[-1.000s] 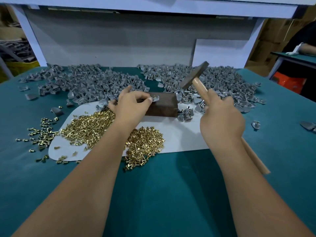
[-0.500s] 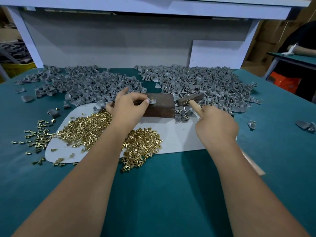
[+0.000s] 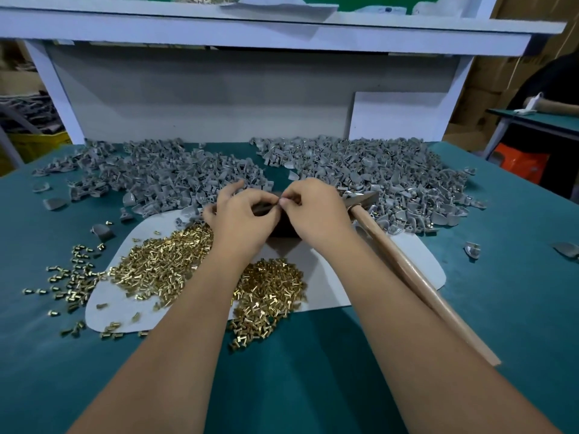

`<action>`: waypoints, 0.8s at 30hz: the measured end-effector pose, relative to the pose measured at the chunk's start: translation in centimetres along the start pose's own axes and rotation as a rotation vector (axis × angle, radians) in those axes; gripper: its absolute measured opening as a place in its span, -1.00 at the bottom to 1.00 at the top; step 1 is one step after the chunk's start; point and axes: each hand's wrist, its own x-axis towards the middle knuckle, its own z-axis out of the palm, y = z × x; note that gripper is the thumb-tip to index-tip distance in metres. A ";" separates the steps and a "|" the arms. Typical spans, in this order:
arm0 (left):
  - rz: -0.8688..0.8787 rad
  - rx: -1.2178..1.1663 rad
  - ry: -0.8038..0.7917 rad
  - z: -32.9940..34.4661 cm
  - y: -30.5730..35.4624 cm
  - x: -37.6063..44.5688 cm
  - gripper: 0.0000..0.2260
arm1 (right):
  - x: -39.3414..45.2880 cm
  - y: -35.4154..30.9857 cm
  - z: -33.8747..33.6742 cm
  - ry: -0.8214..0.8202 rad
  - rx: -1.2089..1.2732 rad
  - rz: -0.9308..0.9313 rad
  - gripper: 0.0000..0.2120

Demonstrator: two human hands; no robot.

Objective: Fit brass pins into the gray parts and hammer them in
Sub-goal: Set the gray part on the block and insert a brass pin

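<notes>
We see that the right hand no longer holds the hammer, which it gripped by the handle half a second ago. The hammer now lies on the table, its head at the edge of the right gray heap and its wooden handle running toward us beside the right forearm. Both hands have come together over the dark block, which is mostly hidden under them. The fingertips of the left hand and of the right hand meet above the block, with fingers curled as in a pinch; what they pinch is too small and hidden, so we cannot tell if it is a gray part or a pin. The gray parts lie in two big heaps at the far side of the green table, as before. The brass pins are in piles on the white sheet under the left forearm, and some are scattered to the left on the table. The camera now looks a little higher, so a white shelf shows above.
</notes>
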 end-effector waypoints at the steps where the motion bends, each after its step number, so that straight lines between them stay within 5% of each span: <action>1: 0.003 -0.006 -0.001 0.0 0.0 0.1 -0.93 | 0.1 0.1 0.2 0.014 0.016 0.008 -0.90; 7: 0.035 -0.018 -0.004 0.1 -0.1 0.3 -0.81 | 0.0 0.3 0.9 0.095 0.051 0.024 -0.89; 24: 0.017 0.038 0.020 0.4 -0.2 0.1 -0.96 | -0.2 0.4 2.0 0.182 0.207 0.056 -0.87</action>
